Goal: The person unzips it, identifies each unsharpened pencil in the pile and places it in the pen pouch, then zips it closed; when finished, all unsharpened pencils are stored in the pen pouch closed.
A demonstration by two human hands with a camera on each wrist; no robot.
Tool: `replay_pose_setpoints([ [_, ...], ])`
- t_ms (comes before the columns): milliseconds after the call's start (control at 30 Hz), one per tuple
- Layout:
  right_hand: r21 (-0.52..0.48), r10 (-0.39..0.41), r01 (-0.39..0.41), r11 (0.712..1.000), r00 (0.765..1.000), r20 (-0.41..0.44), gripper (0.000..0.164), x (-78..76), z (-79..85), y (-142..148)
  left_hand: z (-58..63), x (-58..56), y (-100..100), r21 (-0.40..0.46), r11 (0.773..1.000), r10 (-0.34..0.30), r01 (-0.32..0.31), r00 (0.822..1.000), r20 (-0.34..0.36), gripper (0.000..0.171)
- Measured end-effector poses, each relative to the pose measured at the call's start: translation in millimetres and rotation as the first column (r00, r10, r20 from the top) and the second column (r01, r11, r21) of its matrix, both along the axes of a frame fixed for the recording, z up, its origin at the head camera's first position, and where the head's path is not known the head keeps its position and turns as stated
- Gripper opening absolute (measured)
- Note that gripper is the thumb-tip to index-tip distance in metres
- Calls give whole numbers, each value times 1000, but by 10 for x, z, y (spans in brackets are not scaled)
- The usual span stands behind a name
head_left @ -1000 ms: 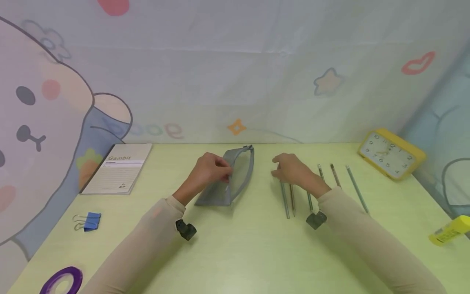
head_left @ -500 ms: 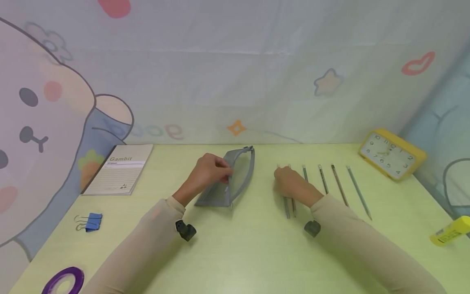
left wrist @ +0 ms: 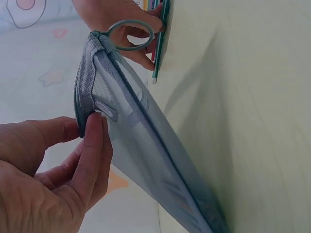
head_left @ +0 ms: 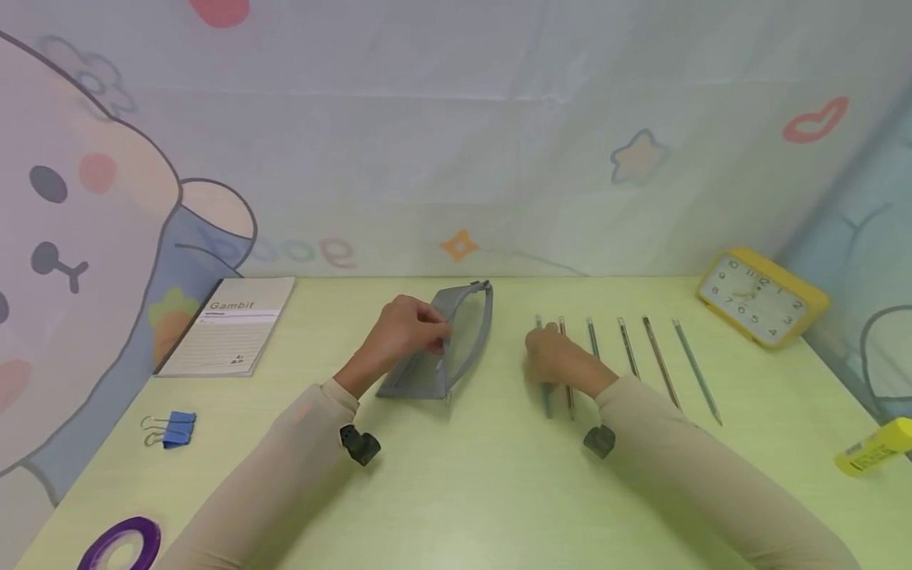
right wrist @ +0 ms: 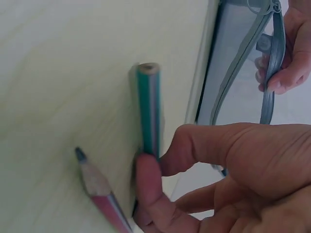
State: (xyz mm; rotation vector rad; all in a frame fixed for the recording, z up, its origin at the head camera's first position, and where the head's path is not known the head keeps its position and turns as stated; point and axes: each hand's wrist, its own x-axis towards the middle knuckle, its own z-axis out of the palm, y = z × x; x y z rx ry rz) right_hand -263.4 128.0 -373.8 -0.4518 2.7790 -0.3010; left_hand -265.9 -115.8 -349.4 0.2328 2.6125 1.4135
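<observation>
My left hand (head_left: 412,326) pinches the zippered edge of a grey mesh pencil pouch (head_left: 422,386), which stands with its mouth spread towards the right. In the left wrist view, thumb and fingers grip the zipper band (left wrist: 86,92). Right of the pouch, my right hand (head_left: 566,358) pinches the leftmost green pencil (head_left: 547,402) between thumb and fingers. The right wrist view shows this green pencil (right wrist: 149,107) with its flat, unsharpened end outward, close over the table. Beside it lies a red pencil (right wrist: 104,199) with a sharpened tip, partly hidden by my hand in the head view.
Several more pencils lie in a row to the right, among them a brown pencil (head_left: 661,360) and a light green pencil (head_left: 697,372). Around them are a yellow clock (head_left: 761,297), a glue stick (head_left: 872,449), a notebook (head_left: 228,328), a blue binder clip (head_left: 178,430) and a purple tape roll (head_left: 146,538).
My right hand has come down onto the pencils, taken hold of the leftmost green one and shifted it slightly left. The left hand and the pouch have stayed in place.
</observation>
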Motion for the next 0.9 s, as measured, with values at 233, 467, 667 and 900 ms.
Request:
replay_pose_setpoints([
  [233,-147,-52,66,987,994,94,41,-77,12,106,-4,-2,-29,-4,1000,6,-6,1000,-2,19],
  [467,-591,24,180,786,947,320,83,-59,257,203,-14,11,-37,-5,1000,3,-3,1000,4,16],
  [667,-772,272,194,606,861,430,67,-95,377,41,10,14,-33,3,1000,10,-10,1000,9,17],
  [900,-764,278,170,623,865,419,61,-253,293,-252,15,2,-24,10,1000,8,-8,1000,5,18],
])
